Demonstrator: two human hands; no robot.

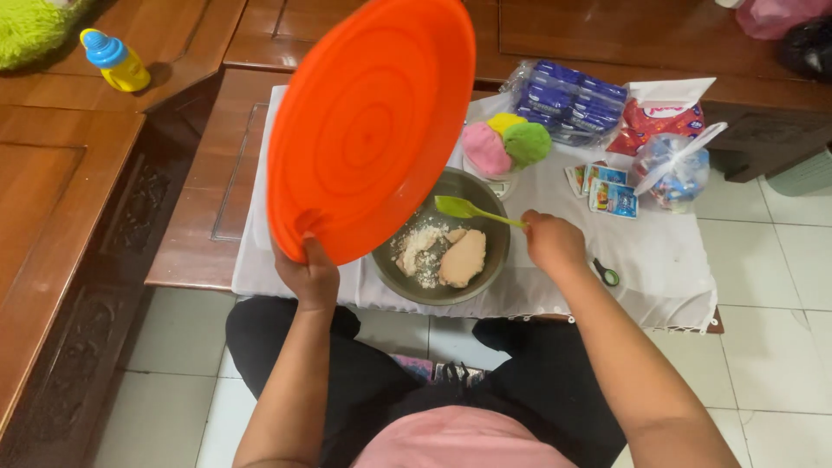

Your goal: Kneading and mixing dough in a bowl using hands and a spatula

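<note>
My left hand (309, 276) grips the lower rim of a big round orange plate (368, 121), held tilted up over the left side of a grey metal bowl (494, 260). The bowl holds a lump of beige dough (462, 257) and loose white crumbs (419, 247). My right hand (552, 243) holds the handle of a light green spatula (468, 209), whose blade hovers over the bowl's far rim. The plate hides part of the bowl's left edge.
A white cloth (659, 260) covers the low wooden table. Behind the bowl sit pink, yellow and green dough balls (505, 143), a pack of purple sachets (568, 100), small packets (611, 191), a clear bag (672, 169). A yellow and blue bottle (114, 59) stands far left.
</note>
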